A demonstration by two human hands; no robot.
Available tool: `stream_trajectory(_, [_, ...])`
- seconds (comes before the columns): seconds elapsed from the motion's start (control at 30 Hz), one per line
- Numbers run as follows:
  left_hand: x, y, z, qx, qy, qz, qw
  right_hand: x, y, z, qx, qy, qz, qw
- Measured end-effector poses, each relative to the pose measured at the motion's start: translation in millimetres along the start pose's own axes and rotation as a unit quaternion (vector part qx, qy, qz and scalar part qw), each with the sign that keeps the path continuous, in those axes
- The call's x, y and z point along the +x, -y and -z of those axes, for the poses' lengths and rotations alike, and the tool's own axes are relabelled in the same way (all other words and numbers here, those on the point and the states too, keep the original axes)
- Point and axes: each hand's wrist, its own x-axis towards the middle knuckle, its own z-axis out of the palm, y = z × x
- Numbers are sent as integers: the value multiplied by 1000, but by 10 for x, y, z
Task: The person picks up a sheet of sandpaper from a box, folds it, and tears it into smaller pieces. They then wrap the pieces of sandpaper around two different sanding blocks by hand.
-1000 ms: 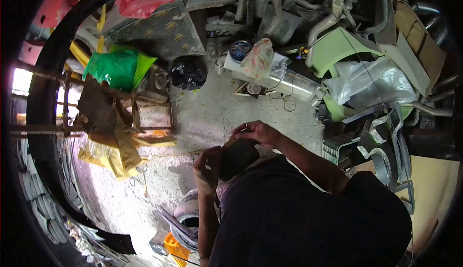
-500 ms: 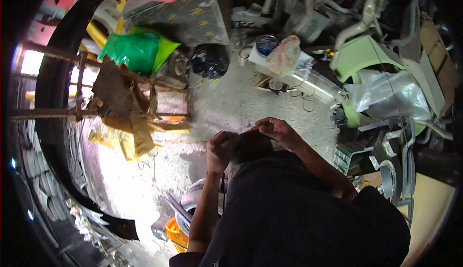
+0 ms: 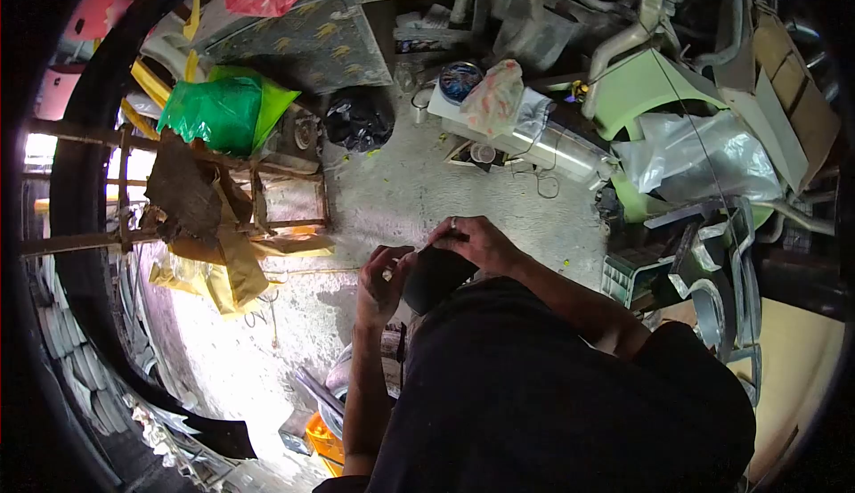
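A dark, stiff-looking sheet (image 3: pixel 436 281), perhaps sandpaper, is in front of my black shirt at waist height. My right hand (image 3: pixel 479 244), with a ring on one finger, pinches its upper edge. On the other side, my left hand (image 3: pixel 385 284) has its fingers curled, the thumb and fingertips together at the sheet's upper left edge. Where the lower part of the sheet meets the dark shirt, its outline is hard to make out.
To the left stands a wooden frame (image 3: pixel 289 223) with brown paper (image 3: pixel 233 284) and a green bag (image 3: pixel 214 117). A black bag (image 3: pixel 358 119) sits on the concrete floor (image 3: pixel 419 181). Pale green panels (image 3: pixel 655 92), metal pipes (image 3: pixel 623 43) and a crate (image 3: pixel 623 279) crowd the right.
The view has shifted, so surroundings appear further left. The sheet has turned from nearly edge-on to showing its dark face, and my right hand has come closer to my left.
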Motion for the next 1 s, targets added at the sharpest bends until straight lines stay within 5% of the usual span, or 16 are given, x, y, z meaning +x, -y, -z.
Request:
stream_trajectory(0.1, [32, 22, -33, 5, 19, -9, 1000, 41, 143, 36, -46, 48, -24, 998])
stream_trajectory(0.17, [40, 41, -19, 78, 55, -154, 984, 79, 141, 68, -42, 64, 0, 997])
stream_trajectory(0.43, [13, 37, -63, 95, 63, -138, 984, 130, 94, 137, -29, 91, 56, 994])
stream_trajectory(0.57, [14, 36, -104, 95, -28, -115, 988, 18, 72, 272, 80, 22, -6, 997])
stream_trajectory(0.67, [96, 8, -46, 125, -102, -94, 982, -23, -215, 286, 314, 8, -76, 946])
stream_trajectory(0.77, [185, -107, -24, 137, -135, -113, 975, -2, -131, 122, 382, 28, -66, 922])
stream_trajectory(1.0, [240, -74, -85, 125, -170, -111, 971, 69, 123, 141, 236, -78, -74, 966])
